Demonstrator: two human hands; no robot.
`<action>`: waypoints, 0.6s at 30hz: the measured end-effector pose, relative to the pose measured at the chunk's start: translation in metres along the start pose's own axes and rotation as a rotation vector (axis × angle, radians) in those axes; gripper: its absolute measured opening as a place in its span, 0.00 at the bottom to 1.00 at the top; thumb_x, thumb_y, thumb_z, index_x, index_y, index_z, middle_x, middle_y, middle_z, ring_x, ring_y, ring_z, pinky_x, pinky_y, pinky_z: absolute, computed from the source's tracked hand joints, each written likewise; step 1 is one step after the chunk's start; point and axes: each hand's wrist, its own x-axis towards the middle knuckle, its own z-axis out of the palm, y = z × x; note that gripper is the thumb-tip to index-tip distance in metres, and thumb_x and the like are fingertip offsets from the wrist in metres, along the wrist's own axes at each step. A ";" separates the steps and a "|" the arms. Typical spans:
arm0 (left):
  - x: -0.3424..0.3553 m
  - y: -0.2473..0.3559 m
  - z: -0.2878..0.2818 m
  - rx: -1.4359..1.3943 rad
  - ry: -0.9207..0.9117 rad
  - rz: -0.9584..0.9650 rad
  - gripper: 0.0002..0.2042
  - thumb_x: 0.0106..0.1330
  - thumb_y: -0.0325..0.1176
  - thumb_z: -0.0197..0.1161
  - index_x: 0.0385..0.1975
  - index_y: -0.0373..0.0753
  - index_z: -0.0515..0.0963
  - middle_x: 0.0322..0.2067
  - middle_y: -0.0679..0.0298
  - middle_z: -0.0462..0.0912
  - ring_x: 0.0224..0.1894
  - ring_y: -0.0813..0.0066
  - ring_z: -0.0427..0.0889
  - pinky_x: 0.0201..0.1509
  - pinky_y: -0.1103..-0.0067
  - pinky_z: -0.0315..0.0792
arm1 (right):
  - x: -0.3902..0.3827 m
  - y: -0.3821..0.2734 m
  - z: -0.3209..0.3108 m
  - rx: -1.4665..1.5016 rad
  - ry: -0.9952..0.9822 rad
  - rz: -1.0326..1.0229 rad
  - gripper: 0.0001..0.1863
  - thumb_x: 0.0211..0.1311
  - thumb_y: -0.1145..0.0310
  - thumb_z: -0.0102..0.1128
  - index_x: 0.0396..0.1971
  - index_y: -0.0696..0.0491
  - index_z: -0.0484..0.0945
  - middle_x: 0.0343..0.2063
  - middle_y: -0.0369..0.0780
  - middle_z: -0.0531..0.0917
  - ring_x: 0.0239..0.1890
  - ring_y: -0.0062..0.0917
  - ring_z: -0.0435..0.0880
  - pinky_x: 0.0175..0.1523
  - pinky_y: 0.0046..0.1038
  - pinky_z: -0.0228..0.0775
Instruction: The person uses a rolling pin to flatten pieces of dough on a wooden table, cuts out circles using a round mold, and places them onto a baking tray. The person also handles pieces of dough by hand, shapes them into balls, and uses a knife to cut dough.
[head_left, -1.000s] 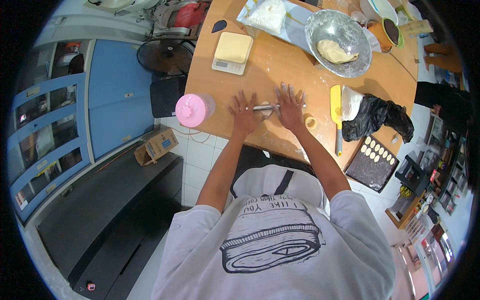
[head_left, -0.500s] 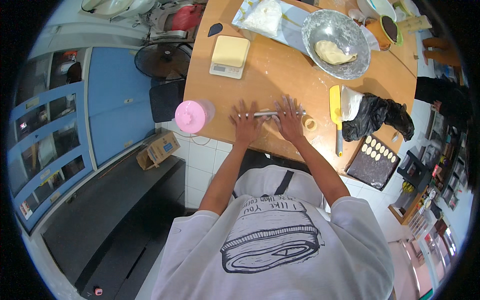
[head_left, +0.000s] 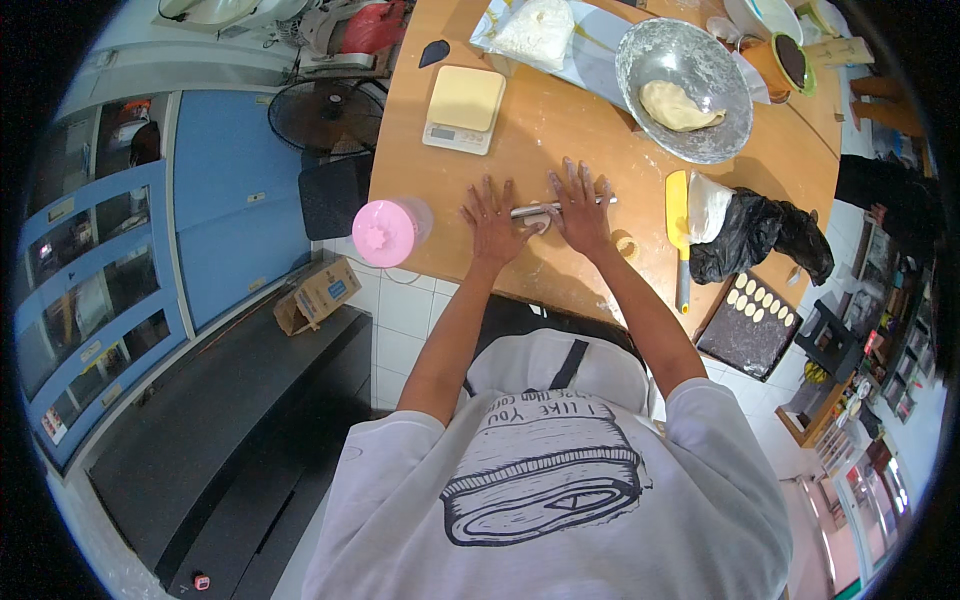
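A slim metal rolling pin (head_left: 532, 210) lies on the wooden table, slightly tilted with its right end farther away. Flat across it rests my right hand (head_left: 582, 218), fingers stretched forward and apart. My left hand (head_left: 491, 228) is spread out beside the pin's left end, its thumb at a small flattened piece of dough (head_left: 540, 222). That dough lies between the hands, partly under the pin. Just right of my right hand sits a small ring-shaped cutter (head_left: 626, 246).
A pink-lidded container (head_left: 385, 232) stands left, a kitchen scale (head_left: 465, 110) behind it. Far right are a metal bowl (head_left: 640, 60) with dough (head_left: 680, 106), a yellow spatula (head_left: 677, 210), a black bag (head_left: 740, 235) and a dark tray (head_left: 745, 340) with several oval dough pieces.
The rolling pin has come out from under my left hand and now slants, its right end farther off. More of the dough piece shows, with my left thumb beside it.
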 end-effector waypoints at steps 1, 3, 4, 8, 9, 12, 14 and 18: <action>0.001 0.001 -0.001 -0.014 0.000 0.004 0.56 0.55 0.68 0.69 0.80 0.53 0.45 0.79 0.44 0.33 0.78 0.27 0.34 0.71 0.30 0.38 | 0.004 0.000 0.000 -0.006 -0.019 0.014 0.35 0.73 0.45 0.51 0.76 0.39 0.59 0.79 0.43 0.49 0.80 0.44 0.46 0.73 0.68 0.36; 0.003 0.002 -0.002 -0.027 0.001 0.007 0.56 0.55 0.68 0.69 0.80 0.53 0.45 0.79 0.44 0.32 0.78 0.26 0.34 0.71 0.29 0.38 | 0.010 0.000 -0.003 -0.012 -0.037 0.028 0.36 0.73 0.45 0.51 0.77 0.39 0.58 0.79 0.43 0.48 0.80 0.45 0.46 0.73 0.70 0.36; 0.005 0.001 -0.002 -0.037 0.003 0.003 0.57 0.54 0.69 0.68 0.80 0.54 0.45 0.79 0.44 0.33 0.78 0.27 0.32 0.70 0.29 0.37 | 0.013 0.000 -0.005 -0.032 -0.069 0.051 0.36 0.74 0.44 0.50 0.77 0.38 0.57 0.79 0.43 0.48 0.80 0.45 0.46 0.72 0.71 0.37; 0.021 -0.009 0.000 0.051 0.025 -0.023 0.57 0.54 0.69 0.67 0.80 0.54 0.44 0.79 0.44 0.32 0.78 0.28 0.30 0.70 0.28 0.36 | 0.034 -0.007 -0.012 -0.059 -0.075 0.079 0.36 0.74 0.44 0.49 0.78 0.38 0.55 0.80 0.44 0.46 0.80 0.45 0.45 0.70 0.74 0.37; 0.025 -0.009 -0.002 0.049 0.022 -0.017 0.57 0.54 0.69 0.67 0.80 0.54 0.44 0.79 0.44 0.32 0.78 0.28 0.30 0.70 0.28 0.36 | 0.039 -0.003 -0.007 -0.062 -0.075 0.085 0.36 0.74 0.44 0.49 0.78 0.38 0.55 0.80 0.44 0.46 0.80 0.45 0.45 0.70 0.74 0.37; 0.036 -0.014 -0.010 0.039 0.034 0.051 0.48 0.58 0.62 0.69 0.77 0.51 0.55 0.78 0.42 0.37 0.78 0.28 0.36 0.69 0.27 0.38 | 0.047 0.011 0.004 -0.064 0.135 0.027 0.39 0.68 0.41 0.56 0.74 0.42 0.64 0.78 0.43 0.53 0.77 0.45 0.53 0.69 0.73 0.44; 0.037 -0.036 -0.009 0.051 0.096 0.216 0.31 0.64 0.51 0.68 0.65 0.46 0.69 0.70 0.44 0.58 0.72 0.33 0.54 0.70 0.36 0.51 | 0.053 0.012 -0.004 0.053 0.111 -0.062 0.37 0.66 0.42 0.58 0.71 0.43 0.67 0.75 0.45 0.58 0.72 0.45 0.63 0.67 0.67 0.53; 0.022 -0.023 -0.025 -0.127 0.082 0.146 0.17 0.68 0.40 0.65 0.53 0.43 0.76 0.55 0.51 0.72 0.62 0.46 0.68 0.65 0.50 0.62 | 0.045 0.023 -0.039 0.173 -0.189 -0.066 0.26 0.66 0.57 0.64 0.63 0.45 0.74 0.61 0.44 0.72 0.67 0.43 0.67 0.67 0.53 0.58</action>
